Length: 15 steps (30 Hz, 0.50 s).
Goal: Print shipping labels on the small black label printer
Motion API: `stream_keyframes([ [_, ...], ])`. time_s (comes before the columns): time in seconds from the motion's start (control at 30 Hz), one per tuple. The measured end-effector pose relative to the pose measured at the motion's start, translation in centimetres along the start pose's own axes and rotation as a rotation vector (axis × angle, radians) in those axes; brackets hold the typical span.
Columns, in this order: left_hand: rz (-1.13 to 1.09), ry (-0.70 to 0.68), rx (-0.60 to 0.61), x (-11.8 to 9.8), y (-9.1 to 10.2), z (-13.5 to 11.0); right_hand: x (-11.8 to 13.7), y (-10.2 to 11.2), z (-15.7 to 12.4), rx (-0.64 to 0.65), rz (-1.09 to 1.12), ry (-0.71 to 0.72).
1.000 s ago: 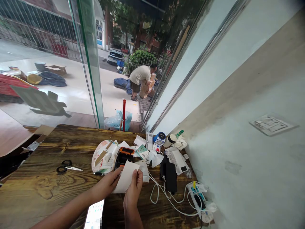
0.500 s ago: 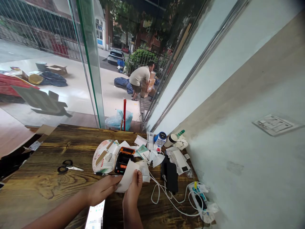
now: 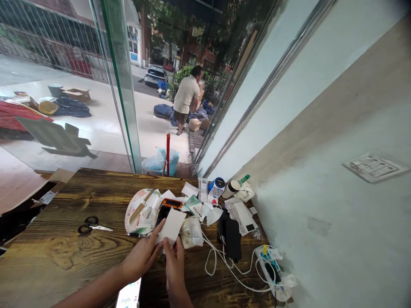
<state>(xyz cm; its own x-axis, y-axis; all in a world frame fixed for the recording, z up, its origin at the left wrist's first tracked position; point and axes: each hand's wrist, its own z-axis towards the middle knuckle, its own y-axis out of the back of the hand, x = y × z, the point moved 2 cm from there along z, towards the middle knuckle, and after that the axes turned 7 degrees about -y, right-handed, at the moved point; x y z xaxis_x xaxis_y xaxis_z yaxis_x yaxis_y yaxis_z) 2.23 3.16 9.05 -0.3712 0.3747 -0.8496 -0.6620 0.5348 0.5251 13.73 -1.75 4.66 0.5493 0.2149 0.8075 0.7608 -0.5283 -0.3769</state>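
Both my hands pinch a white sheet of paper above the wooden table. My left hand grips its left edge with the fingers closed on it. My right hand holds its lower edge between thumb and fingers. Just behind the paper sits a black and orange label printer, partly hidden by the sheet. A phone with a lit screen lies under my left forearm at the table's front.
Black scissors lie to the left. A round fan, loose papers, a black power bank, white cables and a power strip crowd the right side by the wall. Outside the glass, a person stands among boxes.
The paper was bent and is now held flat and a little higher over the printer. Both hands shifted slightly. The person outside straightened up from bending over the boxes.
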Motion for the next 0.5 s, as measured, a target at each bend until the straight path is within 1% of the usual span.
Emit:
stream_keyframes([
  [0.07,-0.063,0.005,0.029,-0.2,-0.2,-0.1,-0.3,0.1,-0.6,0.038,-0.013,0.045],
  [0.1,-0.107,0.025,0.008,-0.3,-0.3,-0.1,-0.4,0.2,-0.7,0.038,-0.030,0.070],
  [0.13,-0.160,0.056,-0.046,-0.3,-0.3,0.1,-0.4,0.4,-0.8,0.036,-0.061,0.100],
  [0.23,-0.411,0.179,-0.285,-0.2,-0.6,0.8,-0.4,1.4,-0.8,0.041,-0.250,0.241],
  [0.27,-0.512,0.230,-0.329,0.0,-0.8,1.0,-0.4,1.7,-0.8,0.046,-0.348,0.303],
  [0.33,-0.660,0.313,-0.353,0.5,-1.2,1.3,-0.7,2.4,-0.5,0.041,-0.547,0.407],
  [0.37,-0.674,0.330,-0.361,0.7,-1.4,1.2,-1.1,2.6,-0.3,0.007,-0.612,0.431],
  [0.4,-0.645,0.330,-0.366,0.9,-1.6,1.1,-1.5,2.9,0.0,-0.046,-0.642,0.423],
  [0.47,-0.526,0.291,-0.355,1.0,-2.0,0.5,-2.7,3.2,0.4,-0.167,-0.614,0.348],
  [0.5,-0.475,0.274,-0.336,1.0,-2.2,0.2,-3.2,3.2,0.6,-0.203,-0.582,0.325],
])
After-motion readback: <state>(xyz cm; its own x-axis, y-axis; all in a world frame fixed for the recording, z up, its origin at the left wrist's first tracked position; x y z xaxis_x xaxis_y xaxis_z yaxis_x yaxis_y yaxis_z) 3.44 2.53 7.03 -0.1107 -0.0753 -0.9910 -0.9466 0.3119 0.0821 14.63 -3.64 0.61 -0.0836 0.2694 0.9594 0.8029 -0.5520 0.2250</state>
